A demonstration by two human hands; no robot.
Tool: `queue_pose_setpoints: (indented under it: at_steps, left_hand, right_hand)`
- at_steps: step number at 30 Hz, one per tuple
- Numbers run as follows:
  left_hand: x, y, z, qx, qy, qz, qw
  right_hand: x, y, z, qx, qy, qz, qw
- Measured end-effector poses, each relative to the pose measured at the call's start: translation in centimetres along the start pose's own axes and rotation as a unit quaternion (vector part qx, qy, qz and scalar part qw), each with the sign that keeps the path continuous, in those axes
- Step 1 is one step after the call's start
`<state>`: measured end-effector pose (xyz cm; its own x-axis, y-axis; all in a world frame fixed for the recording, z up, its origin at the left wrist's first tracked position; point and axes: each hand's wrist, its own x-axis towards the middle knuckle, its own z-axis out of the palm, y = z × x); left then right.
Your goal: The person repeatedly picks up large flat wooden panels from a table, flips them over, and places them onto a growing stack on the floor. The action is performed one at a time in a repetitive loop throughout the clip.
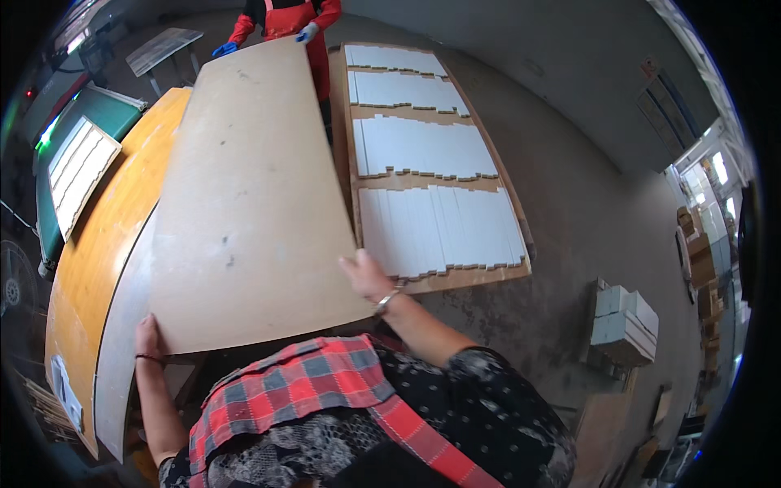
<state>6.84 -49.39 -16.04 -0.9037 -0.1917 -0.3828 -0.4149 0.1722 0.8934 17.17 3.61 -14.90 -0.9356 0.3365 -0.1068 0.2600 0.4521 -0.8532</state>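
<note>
The step in hand seems to be carrying: the left hand [148, 335] grasps the board [244, 187] by its near left corner, the right hand [368, 278] its right edge; a co-worker [286, 21] holds the far end. The board is along the right edge of the table [104, 240]. The next move probably calls for lifting evenly together.

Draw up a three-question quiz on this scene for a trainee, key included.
1. True or false: the left hand is at the near left corner of the beige board.
2. Into how many groups are the white strips to the board's right laid out?
A) two
B) four
C) six
3. Fill in: the co-worker stands at the board's ____ end.
Key: 1 true; 2 B; 3 far.
</note>
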Motion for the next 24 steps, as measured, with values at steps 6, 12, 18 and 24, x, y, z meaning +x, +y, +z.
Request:
queue_pose_setpoints:
  at_steps: [6, 12, 18, 24]
  left_hand:
    - [5.2, -1.9, -13.3, 0.123, 0.038, 0.003, 0.992]
    - [7.2, -7.1, -18.2, 0.152, 0.124, 0.073, 0.978]
    - [5.8, 2.3, -16.0, 0.272, 0.211, 0.136, 0.929]
    - [8.8, 12.7, -17.9, 0.242, 0.271, 0.186, 0.913]
  right_hand:
    - [-0.2, -0.7, 14.3, 0.191, -0.137, 0.06, 0.97]
    - [4.2, -2.2, 19.0, 0.301, -0.31, 0.234, 0.871]
    - [16.7, -4.6, 25.1, 0.275, -0.057, 0.245, 0.928]
    - [22.2, -9.0, 31.9, 0.447, 0.009, 0.17, 0.878]
